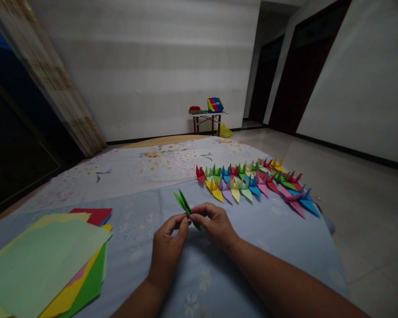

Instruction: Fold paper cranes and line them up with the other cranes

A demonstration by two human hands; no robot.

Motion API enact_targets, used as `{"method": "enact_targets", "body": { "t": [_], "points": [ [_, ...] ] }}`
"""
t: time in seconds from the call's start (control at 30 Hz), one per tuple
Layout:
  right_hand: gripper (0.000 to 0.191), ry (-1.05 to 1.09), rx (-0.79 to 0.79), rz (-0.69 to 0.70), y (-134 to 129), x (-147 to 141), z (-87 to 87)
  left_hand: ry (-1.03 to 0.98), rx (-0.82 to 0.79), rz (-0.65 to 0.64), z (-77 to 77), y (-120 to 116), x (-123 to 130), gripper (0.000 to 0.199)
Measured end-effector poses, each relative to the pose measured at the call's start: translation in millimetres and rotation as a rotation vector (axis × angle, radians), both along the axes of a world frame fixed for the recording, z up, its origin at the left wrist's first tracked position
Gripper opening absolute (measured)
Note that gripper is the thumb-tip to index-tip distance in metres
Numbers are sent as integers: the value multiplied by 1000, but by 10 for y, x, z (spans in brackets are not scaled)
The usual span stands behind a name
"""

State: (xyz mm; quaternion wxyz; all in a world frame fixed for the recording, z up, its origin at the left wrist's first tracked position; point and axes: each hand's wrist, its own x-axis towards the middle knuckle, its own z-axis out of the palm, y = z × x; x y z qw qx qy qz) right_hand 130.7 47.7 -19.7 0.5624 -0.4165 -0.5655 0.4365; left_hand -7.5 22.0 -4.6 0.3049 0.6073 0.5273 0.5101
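Observation:
A narrow folded piece of green paper is held above the table between both hands, its two slim points sticking up and away from me. My left hand pinches it from the left with thumb and forefinger. From the right, my right hand grips it the same way, and a green end pokes out below the fingers. Where the fingertips meet, the paper's middle is hidden. Beyond my right hand stand rows of folded paper cranes in many colours.
At the left lies a stack of coloured paper sheets, pale green on top. A flowered cloth covers the table. Near the far wall, a small table carries a colourful box and a red object. A yellow bag rests on the floor.

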Motion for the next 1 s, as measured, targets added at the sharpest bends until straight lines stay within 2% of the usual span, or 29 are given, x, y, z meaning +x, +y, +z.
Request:
{"method": "enact_targets", "body": {
  "t": [0.27,0.4,0.53,0.77,0.9,1.0],
  "points": [
    [23,159,-62,102,21,3,3,-33,1,-20,-3,14,4,20],
    [22,63,-22,90,19,6,-19,-68,-17,10,-14,30,12,21],
    [18,-72,12,12,-9,8,-1,-68,-38,-6,2,24,19,20],
    [16,-125,71,-27,-63,-12,68,11,-14,-9,34,-11,25,19],
    [11,-73,32,-15,-56,-11,70,96,37,6,43,-36,37,16],
    [10,98,-37,30,-28,-11,62,156,152,29,39,-33,48,13]
  ]
}}
